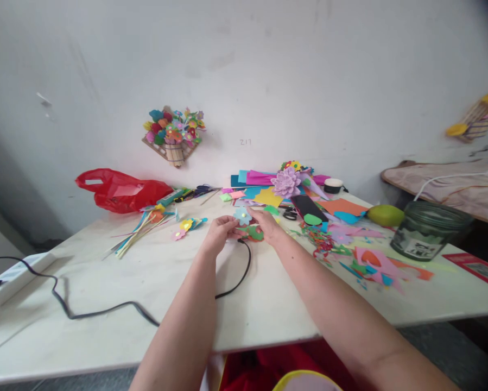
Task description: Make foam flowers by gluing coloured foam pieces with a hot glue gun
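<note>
A light-blue craft flower (242,215) with a pale yellow centre is held upright over the middle of the table. My left hand (220,233) is closed, pinching it from the left side. From the right, the fingers of my right hand (267,226) are closed at its other edge. Just below the flower, between my hands, shows a green leaf-shaped piece (255,233). A black cable (247,266) runs up to a spot under my hands, where whatever it joins is hidden. Yellow and pink flowers (182,230) lie left of my left hand.
Thin sticks (133,233) and a red plastic bag (121,190) lie at left. To the right are a phone (309,207), scissors (289,214), coloured scraps (376,263), and a green glass jar (425,231). A power strip (19,279) sits at the left edge.
</note>
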`<act>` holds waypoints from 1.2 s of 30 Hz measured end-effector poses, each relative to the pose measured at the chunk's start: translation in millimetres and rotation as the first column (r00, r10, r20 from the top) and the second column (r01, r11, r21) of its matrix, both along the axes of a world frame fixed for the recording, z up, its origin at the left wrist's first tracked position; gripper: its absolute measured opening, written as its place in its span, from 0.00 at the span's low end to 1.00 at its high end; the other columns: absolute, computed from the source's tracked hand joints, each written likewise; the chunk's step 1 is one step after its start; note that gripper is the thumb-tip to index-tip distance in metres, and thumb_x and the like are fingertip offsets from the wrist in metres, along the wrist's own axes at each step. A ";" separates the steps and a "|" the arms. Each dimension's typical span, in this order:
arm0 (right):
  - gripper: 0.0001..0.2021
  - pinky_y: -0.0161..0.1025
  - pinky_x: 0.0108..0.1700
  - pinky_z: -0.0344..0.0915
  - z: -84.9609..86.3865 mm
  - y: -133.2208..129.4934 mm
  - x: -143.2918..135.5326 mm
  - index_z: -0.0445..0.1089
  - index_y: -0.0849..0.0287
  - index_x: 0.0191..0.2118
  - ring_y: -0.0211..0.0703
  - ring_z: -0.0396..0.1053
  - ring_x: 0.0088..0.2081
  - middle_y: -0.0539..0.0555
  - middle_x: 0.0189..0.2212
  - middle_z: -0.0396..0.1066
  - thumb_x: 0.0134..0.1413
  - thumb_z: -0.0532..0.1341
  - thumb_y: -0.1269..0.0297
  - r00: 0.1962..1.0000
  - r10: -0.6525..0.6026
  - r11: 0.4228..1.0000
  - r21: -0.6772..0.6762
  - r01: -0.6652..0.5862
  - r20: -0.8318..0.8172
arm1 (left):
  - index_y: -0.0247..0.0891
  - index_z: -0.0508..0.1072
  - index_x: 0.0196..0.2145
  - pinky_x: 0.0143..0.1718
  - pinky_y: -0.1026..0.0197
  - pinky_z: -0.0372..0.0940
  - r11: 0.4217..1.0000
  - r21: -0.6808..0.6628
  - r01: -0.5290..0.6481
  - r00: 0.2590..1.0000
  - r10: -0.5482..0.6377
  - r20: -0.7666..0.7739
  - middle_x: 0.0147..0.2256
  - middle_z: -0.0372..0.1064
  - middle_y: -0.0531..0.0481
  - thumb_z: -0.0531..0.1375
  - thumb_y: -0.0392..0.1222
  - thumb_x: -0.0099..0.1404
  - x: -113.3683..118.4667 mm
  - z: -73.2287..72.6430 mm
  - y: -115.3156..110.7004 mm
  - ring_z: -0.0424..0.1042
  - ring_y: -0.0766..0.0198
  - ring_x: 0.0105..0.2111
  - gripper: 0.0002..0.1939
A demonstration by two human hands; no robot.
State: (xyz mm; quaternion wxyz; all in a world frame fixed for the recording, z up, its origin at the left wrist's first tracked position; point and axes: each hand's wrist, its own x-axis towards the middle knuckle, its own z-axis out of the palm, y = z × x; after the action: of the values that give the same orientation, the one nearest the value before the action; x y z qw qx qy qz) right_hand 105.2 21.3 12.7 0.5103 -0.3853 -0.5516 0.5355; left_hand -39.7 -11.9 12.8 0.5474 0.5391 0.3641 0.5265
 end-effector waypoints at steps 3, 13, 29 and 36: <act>0.20 0.30 0.16 0.42 -1.3 0.7 0.2 0.68 0.63 0.25 0.34 0.60 0.22 0.52 0.20 0.66 0.33 0.60 0.48 1.000 -0.013 1.000 0.014 0.013 0.007 | 0.32 0.64 0.27 0.20 0.68 0.63 1.000 -0.006 0.009 1.000 -0.009 0.006 0.28 0.72 0.44 0.61 0.42 0.49 -0.2 -0.3 0.2 0.71 0.64 0.22 0.12; 0.15 0.31 0.20 0.47 2.9 -5.3 -2.4 0.66 0.64 0.20 0.30 0.54 0.18 0.47 0.16 0.62 0.28 0.64 0.56 0.999 -0.026 1.000 0.008 0.026 -0.036 | 0.33 0.62 0.25 0.21 0.67 0.64 0.999 -0.021 0.029 1.000 -0.029 -0.006 0.27 0.72 0.44 0.61 0.41 0.49 0.6 -1.4 0.5 0.72 0.63 0.23 0.11; 0.23 0.30 0.16 0.43 -2.2 -1.4 -1.5 0.67 0.64 0.27 0.33 0.59 0.20 0.53 0.20 0.66 0.36 0.57 0.45 0.996 0.075 0.997 -0.024 -0.076 -0.041 | 0.33 0.63 0.26 0.21 0.67 0.64 1.000 0.013 0.006 1.000 -0.006 0.000 0.25 0.71 0.47 0.61 0.42 0.49 0.3 -3.1 1.8 0.71 0.64 0.22 0.12; 0.15 0.30 0.16 0.43 -2.2 1.9 -1.5 0.66 0.63 0.23 0.35 0.61 0.22 0.52 0.20 0.66 0.33 0.61 0.53 0.996 -0.075 0.996 0.045 0.077 -0.045 | 0.33 0.62 0.26 0.22 0.66 0.65 1.000 -0.003 -0.017 1.000 0.017 0.012 0.25 0.70 0.47 0.62 0.44 0.48 0.3 -2.9 1.3 0.71 0.64 0.23 0.14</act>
State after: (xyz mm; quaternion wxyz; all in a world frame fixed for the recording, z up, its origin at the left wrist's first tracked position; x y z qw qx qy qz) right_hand 103.7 23.2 10.5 0.5511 -0.3824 -0.5375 0.5110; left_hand -39.3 -10.6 9.9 0.5458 0.5322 0.3660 0.5338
